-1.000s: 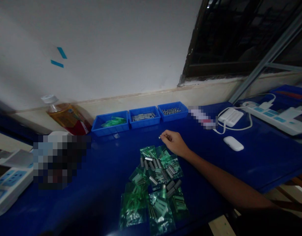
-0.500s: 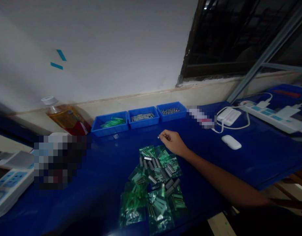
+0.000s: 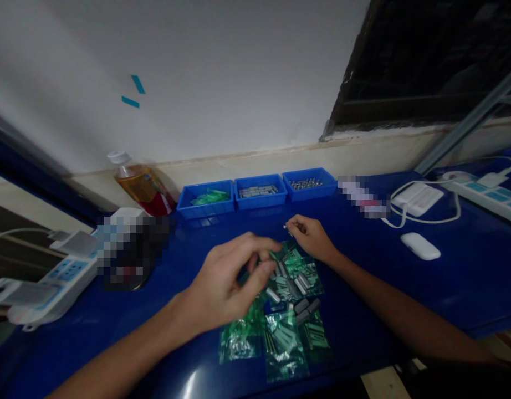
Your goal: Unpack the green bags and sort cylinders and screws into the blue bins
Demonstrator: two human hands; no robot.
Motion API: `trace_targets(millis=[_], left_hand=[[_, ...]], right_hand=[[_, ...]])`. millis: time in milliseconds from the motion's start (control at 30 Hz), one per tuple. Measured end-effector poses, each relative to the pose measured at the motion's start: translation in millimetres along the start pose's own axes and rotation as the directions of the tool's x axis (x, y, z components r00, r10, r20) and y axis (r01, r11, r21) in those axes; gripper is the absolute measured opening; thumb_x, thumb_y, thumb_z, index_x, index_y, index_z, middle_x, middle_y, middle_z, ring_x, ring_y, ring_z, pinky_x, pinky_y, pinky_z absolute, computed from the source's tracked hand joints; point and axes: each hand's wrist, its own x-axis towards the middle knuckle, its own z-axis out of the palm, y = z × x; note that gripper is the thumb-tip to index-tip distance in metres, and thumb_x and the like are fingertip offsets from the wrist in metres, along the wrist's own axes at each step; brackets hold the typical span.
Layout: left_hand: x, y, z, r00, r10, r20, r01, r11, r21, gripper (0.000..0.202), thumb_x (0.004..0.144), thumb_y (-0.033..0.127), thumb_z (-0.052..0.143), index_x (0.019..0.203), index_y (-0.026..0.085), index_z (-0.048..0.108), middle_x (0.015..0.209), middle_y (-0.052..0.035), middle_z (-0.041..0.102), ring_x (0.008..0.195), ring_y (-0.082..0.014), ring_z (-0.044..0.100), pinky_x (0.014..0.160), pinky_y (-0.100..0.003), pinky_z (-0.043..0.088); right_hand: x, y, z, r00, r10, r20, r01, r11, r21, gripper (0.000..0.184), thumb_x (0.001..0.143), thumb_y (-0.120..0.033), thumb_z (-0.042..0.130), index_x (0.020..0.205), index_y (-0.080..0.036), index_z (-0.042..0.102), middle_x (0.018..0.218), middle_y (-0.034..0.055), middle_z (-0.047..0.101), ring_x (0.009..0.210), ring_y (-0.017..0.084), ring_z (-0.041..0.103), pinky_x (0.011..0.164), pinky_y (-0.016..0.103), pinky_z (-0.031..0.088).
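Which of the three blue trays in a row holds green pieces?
The left tray, nearest the bottle; the middle tray and right tray hold silvery-grey pieces instead.

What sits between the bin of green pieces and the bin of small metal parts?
The head view shows another blue bin, holding grey bars, between the bin of green pieces and the bin of small metal parts.

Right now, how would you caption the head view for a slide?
Left hand open over green packets, right hand pinching a small pale piece, blue bins behind.
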Motion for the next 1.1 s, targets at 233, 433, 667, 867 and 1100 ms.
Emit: trace_targets(millis=[233,433,667,867,1100], left_hand=[[24,-67,48.9,0.999,-0.053,0.01,0.051,0.988,0.145,0.034,0.084,0.027,0.059,0.115,0.017,0.048,0.101,-0.0051,0.058,0.08,-0.0147,0.057,0.069,-0.028,0.05],[27,-66,58.1,1.0,0.016,-0.02,-0.014,0.996,0.084,0.011,0.089,0.021,0.05,0.099,0.017,0.054,0.087,-0.0034,0.059,0.08,-0.0144,0.058,0.073,-0.027,0.048],[27,-68,57.7,1.0,0.012,0.001,-0.012,0.994,0.104,0.012,0.088,0.023,0.048,0.081,0.016,0.055,0.073,-0.003,0.059,0.071,-0.0154,0.055,0.067,-0.028,0.045],[29,-70,56.0,0.983,-0.175,-0.047,0.172,0.983,-0.066,0.017,0.088,0.025,0.046,0.076,0.017,0.054,0.065,0.0007,0.054,0.064,-0.0123,0.053,0.059,-0.022,0.041],[27,-72,55.6,0.981,-0.188,0.052,0.193,0.971,-0.144,0.027,0.091,0.029,0.045,0.067,0.016,0.049,0.062,0.0023,0.048,0.058,-0.0099,0.048,0.054,-0.021,0.036]], right_hand=[[-5,-27,-3,0.998,-0.043,-0.045,0.044,0.999,0.009,0.027,0.087,-0.034,0.046,0.067,-0.018,0.055,0.062,-0.0005,0.056,0.058,0.013,0.051,0.056,0.025,0.036],[-15,-39,8,0.999,-0.022,0.034,0.02,0.998,0.066,0.028,0.089,-0.033,0.042,0.065,-0.019,0.049,0.06,-0.0023,0.049,0.058,0.012,0.048,0.054,0.024,0.034],[-18,-37,12,0.991,-0.107,0.081,0.112,0.992,-0.061,0.034,0.092,-0.032,0.038,0.06,-0.02,0.04,0.056,-0.0032,0.042,0.053,0.012,0.045,0.053,0.025,0.033],[-24,-31,14,0.97,-0.225,0.091,0.237,0.959,-0.157,0.015,0.088,-0.027,0.047,0.101,-0.021,0.05,0.08,0.0029,0.06,0.073,0.017,0.057,0.067,0.029,0.044],[-24,-35,15,0.923,-0.374,0.089,0.38,0.851,-0.362,0.012,0.091,-0.02,0.043,0.097,-0.018,0.053,0.082,0.0062,0.06,0.075,0.019,0.056,0.068,0.033,0.042]])
